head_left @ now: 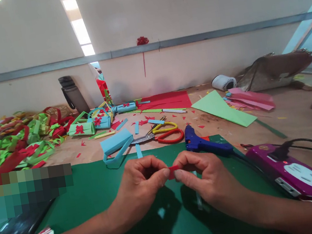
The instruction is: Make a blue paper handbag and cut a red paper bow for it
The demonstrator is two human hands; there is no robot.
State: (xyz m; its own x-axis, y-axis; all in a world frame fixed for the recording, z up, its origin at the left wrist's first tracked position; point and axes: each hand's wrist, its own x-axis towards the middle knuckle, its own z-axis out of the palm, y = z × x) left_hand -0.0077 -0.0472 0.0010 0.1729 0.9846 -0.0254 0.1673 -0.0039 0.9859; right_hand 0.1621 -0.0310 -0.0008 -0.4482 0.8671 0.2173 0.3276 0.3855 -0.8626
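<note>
With fingers [159, 178] of left hand [139, 188] and right hand [210, 179], pinches red paper piece [172, 172] from opposite sides. Sits directly between both, above green mat [88, 197], about equally near each; long axis unclear.

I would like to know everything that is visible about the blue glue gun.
The blue glue gun looks plastic, with a dark nozzle. It lies on its side at the far edge of the green mat, nozzle pointing away from the person, handle stretching right. A dark cord leaves the handle's end. An orange patch in the angle between barrel and handle may be its trigger. The right hand is near, not holding it.
</note>
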